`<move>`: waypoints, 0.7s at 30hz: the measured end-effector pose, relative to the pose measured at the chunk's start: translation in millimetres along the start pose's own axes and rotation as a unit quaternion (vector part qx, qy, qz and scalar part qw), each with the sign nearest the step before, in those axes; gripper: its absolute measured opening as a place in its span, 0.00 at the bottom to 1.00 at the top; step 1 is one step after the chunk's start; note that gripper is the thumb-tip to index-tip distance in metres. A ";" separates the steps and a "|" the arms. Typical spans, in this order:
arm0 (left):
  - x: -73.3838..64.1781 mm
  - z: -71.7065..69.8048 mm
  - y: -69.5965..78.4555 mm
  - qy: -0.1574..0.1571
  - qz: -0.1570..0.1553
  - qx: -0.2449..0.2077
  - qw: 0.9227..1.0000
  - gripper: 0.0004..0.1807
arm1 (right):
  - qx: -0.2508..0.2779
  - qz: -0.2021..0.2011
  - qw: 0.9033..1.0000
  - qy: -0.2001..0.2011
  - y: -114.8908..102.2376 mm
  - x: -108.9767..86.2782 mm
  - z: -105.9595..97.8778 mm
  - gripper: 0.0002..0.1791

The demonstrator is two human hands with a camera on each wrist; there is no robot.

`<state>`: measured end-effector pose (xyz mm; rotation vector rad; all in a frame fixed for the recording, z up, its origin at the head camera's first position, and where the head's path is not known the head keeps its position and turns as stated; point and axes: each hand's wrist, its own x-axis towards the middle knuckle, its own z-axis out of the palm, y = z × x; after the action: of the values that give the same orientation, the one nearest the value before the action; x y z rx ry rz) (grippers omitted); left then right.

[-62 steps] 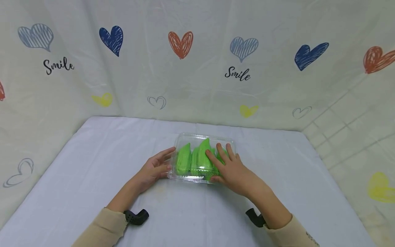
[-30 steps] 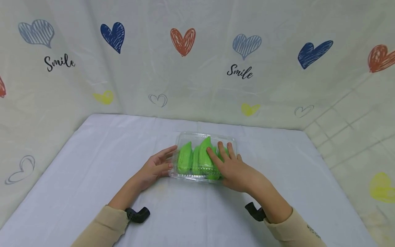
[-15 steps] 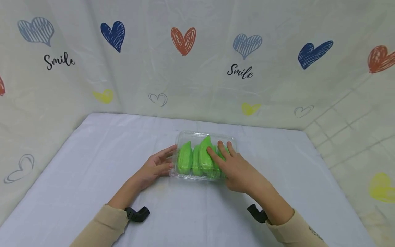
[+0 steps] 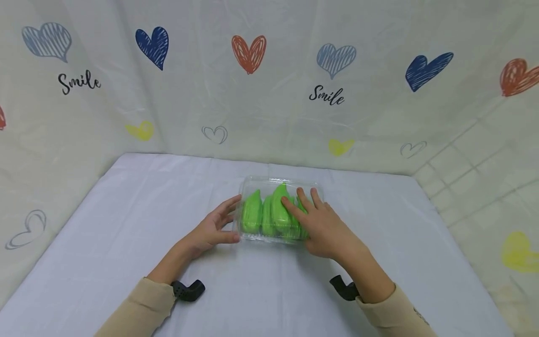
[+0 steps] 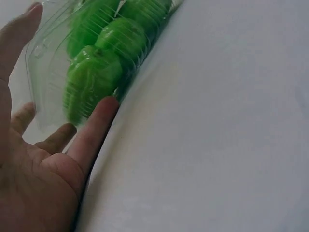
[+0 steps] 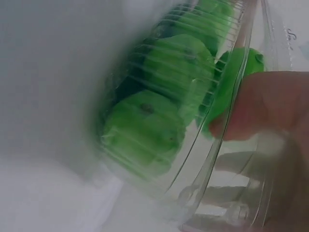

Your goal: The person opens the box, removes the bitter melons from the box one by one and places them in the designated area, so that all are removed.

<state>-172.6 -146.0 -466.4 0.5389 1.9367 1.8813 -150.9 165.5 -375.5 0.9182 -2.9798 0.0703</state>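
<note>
The clear plastic box [image 4: 263, 187] sits on the white-covered worktop [image 4: 261, 290], green pieces [image 4: 251, 217] side by side inside it. At the box's left end, the left hand [image 4: 212, 229] touches it with unclenched fingers. Over the box's right part, the right hand [image 4: 326, 231] spreads straight, unclenched fingers across the green pieces. Behind the box hangs a heart-printed cloth [image 4: 273, 117].

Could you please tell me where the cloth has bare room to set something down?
Bare cloth lies left of the left hand, right of the right hand, and between the black wrist devices. Crowded: the clear container of green pieces, with both hands there.
</note>
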 end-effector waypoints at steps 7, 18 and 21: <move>2.2 5.6 0.7 0.014 0.003 0.023 1.000 0.60 | -0.023 0.023 0.999 0.042 -13.0 7.8 -0.3 0.53; 3.8 11.0 -2.9 0.045 0.004 0.033 0.998 0.60 | -0.086 -0.061 0.987 0.117 -39.1 21.7 12.8 0.50; 4.8 11.6 -3.2 0.049 0.010 0.040 0.998 0.60 | -0.097 -0.073 0.986 0.110 -40.5 23.0 13.3 0.49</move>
<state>-170.6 -133.7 -469.9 0.4997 2.0842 1.8828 -147.2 118.5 -386.5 1.0269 -2.6533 -0.1103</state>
